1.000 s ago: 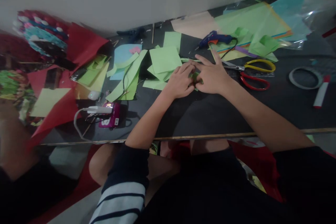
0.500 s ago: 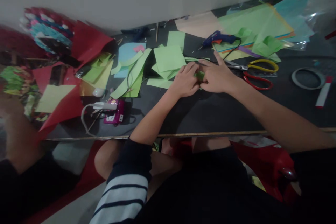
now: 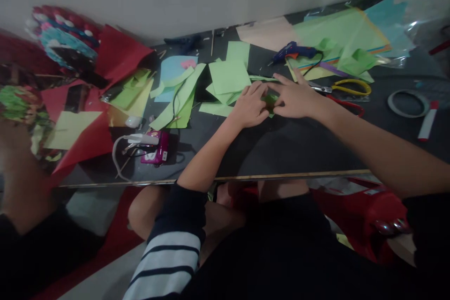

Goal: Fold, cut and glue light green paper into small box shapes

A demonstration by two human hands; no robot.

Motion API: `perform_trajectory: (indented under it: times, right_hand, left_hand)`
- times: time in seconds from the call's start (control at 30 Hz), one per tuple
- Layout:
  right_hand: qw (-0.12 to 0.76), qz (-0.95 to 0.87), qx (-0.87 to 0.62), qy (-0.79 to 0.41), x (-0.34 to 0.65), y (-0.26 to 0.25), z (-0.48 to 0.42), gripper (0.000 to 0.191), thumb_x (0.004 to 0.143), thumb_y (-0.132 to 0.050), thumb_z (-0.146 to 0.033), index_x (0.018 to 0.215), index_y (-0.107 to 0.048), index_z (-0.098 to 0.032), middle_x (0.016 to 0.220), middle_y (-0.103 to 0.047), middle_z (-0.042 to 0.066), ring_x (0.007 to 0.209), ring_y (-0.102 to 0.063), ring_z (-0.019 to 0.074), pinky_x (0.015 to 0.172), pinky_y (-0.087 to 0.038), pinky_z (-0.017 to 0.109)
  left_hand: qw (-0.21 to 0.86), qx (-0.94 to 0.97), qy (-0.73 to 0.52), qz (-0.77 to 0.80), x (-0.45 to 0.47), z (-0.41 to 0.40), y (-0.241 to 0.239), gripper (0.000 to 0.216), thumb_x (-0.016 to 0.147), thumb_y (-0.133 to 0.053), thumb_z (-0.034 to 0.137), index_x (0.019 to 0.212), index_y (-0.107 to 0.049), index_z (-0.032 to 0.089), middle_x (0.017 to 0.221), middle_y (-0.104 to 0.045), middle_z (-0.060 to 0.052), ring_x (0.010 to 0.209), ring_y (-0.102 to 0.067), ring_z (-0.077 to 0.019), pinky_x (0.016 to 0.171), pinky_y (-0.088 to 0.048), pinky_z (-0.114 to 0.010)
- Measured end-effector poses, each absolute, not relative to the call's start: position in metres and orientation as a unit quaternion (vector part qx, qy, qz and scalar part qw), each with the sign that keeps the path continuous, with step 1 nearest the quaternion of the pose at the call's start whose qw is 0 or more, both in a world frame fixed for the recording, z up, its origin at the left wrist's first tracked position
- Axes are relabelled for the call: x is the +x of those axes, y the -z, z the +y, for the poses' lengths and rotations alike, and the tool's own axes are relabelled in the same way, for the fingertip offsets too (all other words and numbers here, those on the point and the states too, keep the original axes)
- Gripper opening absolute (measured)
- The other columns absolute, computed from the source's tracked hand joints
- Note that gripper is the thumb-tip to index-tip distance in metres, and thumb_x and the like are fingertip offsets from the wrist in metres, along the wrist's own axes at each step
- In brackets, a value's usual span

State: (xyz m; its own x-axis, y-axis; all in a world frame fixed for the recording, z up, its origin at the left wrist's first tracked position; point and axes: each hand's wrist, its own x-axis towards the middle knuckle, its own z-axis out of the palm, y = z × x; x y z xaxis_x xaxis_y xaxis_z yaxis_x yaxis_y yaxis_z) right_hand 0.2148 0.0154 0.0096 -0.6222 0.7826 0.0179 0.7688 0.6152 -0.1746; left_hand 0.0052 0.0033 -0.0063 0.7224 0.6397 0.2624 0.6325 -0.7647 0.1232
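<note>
Close together over the middle of the dark table, both my hands are at a small green paper piece (image 3: 270,102), which they partly cover. My left hand (image 3: 249,106) is closed on its left side with bent fingers. From the right, my right hand (image 3: 295,96) reaches to the paper's edge, its fingers stretched and apart. Just left of my hands lie light green paper sheets (image 3: 229,76). Scissors (image 3: 350,86) with yellow and red handles are beside my right wrist, partly hidden under the forearm.
A blue glue gun (image 3: 294,51) rests behind my right hand, near stacked coloured paper (image 3: 341,28). Tape roll (image 3: 408,104) and marker (image 3: 429,121) lie right. Left are a purple power socket (image 3: 161,149), red paper (image 3: 121,56) and another person's blurred arm (image 3: 26,173).
My right hand has drawn slightly right, away from my left hand, and more of the green paper piece shows between them. My left hand has barely moved. The view has shifted a little.
</note>
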Motion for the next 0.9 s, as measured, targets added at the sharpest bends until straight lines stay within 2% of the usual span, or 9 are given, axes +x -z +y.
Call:
perform_trajectory:
  times: [0.1, 0.23, 0.33, 0.4, 0.47, 0.6, 0.67, 0.73, 0.9]
  right_hand:
    - [0.044, -0.887, -0.452, -0.087, 0.208, -0.008, 0.022, 0.022, 0.088, -0.067, -0.036, 0.093, -0.086, -0.026, 0.151, -0.067, 0.006, 0.159, -0.037, 0.0462, 0.133, -0.011, 0.078]
    - [0.080, -0.893, -0.431, -0.103, 0.198, -0.006, 0.021, 0.022, 0.082, -0.071, -0.034, 0.097, -0.086, -0.028, 0.141, -0.073, 0.006, 0.157, -0.041, 0.0453, 0.133, -0.005, 0.077]
    - [0.138, -0.898, -0.404, -0.110, 0.199, -0.008, 0.014, 0.017, 0.082, -0.071, -0.031, 0.091, -0.086, -0.029, 0.146, -0.069, 0.003, 0.157, -0.041, 0.0445, 0.133, -0.005, 0.077]
    - [0.196, -0.885, -0.409, -0.108, 0.207, -0.012, 0.009, 0.017, 0.084, -0.069, -0.029, 0.088, -0.085, -0.029, 0.152, -0.066, 0.001, 0.157, -0.042, 0.0445, 0.132, -0.010, 0.079]
    - [0.271, -0.854, -0.432, -0.106, 0.219, -0.014, 0.008, 0.021, 0.086, -0.065, -0.027, 0.088, -0.085, -0.030, 0.152, -0.066, 0.000, 0.153, -0.048, 0.0428, 0.129, -0.022, 0.077]
    - [0.378, -0.799, -0.455, -0.109, 0.238, -0.007, 0.009, 0.023, 0.088, -0.063, -0.028, 0.094, -0.084, -0.031, 0.139, -0.075, 0.004, 0.134, -0.066, 0.0376, 0.122, -0.044, 0.065]
    - [0.386, -0.793, -0.457, -0.116, 0.238, 0.001, 0.009, 0.023, 0.088, -0.068, -0.033, 0.104, -0.084, -0.029, 0.138, -0.075, 0.008, 0.131, -0.067, 0.0384, 0.120, -0.046, 0.065]
    - [0.378, -0.781, -0.480, -0.131, 0.232, 0.011, 0.010, 0.033, 0.086, -0.074, -0.039, 0.116, -0.081, -0.028, 0.139, -0.074, 0.011, 0.132, -0.066, 0.0394, 0.120, -0.046, 0.066]
    - [0.345, -0.740, -0.545, -0.191, 0.214, 0.021, 0.008, 0.042, 0.084, -0.077, -0.040, 0.123, -0.078, -0.025, 0.121, -0.081, 0.011, 0.117, -0.074, 0.0378, 0.109, -0.054, 0.064]
  left_hand:
    - [0.017, 0.928, -0.159, 0.337, 0.005, 0.004, 0.010, 0.030, 0.096, -0.053, 0.033, 0.091, -0.075, 0.014, 0.136, -0.063, -0.020, 0.138, -0.049, -0.0426, 0.112, -0.047, -0.056]
    - [0.022, 0.926, -0.180, 0.332, 0.001, 0.005, 0.019, 0.028, 0.093, -0.057, 0.036, 0.100, -0.074, 0.015, 0.139, -0.061, -0.018, 0.139, -0.048, -0.0416, 0.110, -0.047, -0.053]
    - [0.032, 0.919, -0.214, 0.329, -0.006, 0.009, 0.027, 0.025, 0.092, -0.055, 0.033, 0.101, -0.073, 0.019, 0.135, -0.063, -0.014, 0.136, -0.051, -0.0395, 0.107, -0.046, -0.054]
    - [0.040, 0.899, -0.268, 0.345, -0.012, 0.013, 0.032, 0.026, 0.093, -0.051, 0.033, 0.106, -0.071, 0.023, 0.133, -0.064, -0.012, 0.132, -0.054, -0.0370, 0.108, -0.045, -0.055]
    - [0.054, 0.870, -0.325, 0.366, -0.018, 0.017, 0.037, 0.028, 0.094, -0.048, 0.034, 0.112, -0.069, 0.025, 0.132, -0.064, -0.011, 0.128, -0.056, -0.0344, 0.111, -0.045, -0.055]
    - [0.092, 0.840, -0.383, 0.373, -0.023, 0.026, 0.045, 0.036, 0.102, -0.042, 0.047, 0.117, -0.066, 0.026, 0.132, -0.067, -0.012, 0.127, -0.059, -0.0323, 0.115, -0.046, -0.055]
    - [0.110, 0.838, -0.389, 0.365, -0.022, 0.029, 0.047, 0.048, 0.105, -0.038, 0.060, 0.125, -0.065, 0.026, 0.137, -0.068, -0.014, 0.132, -0.060, -0.0326, 0.118, -0.046, -0.055]
    - [0.131, 0.840, -0.382, 0.362, -0.020, 0.030, 0.048, 0.060, 0.105, -0.034, 0.070, 0.134, -0.061, 0.025, 0.145, -0.066, -0.015, 0.137, -0.059, -0.0330, 0.120, -0.045, -0.055]
    - [0.189, 0.856, -0.331, 0.350, -0.015, 0.028, 0.046, 0.073, 0.104, -0.033, 0.075, 0.153, -0.047, 0.022, 0.142, -0.071, -0.017, 0.138, -0.061, -0.0333, 0.119, -0.047, -0.055]
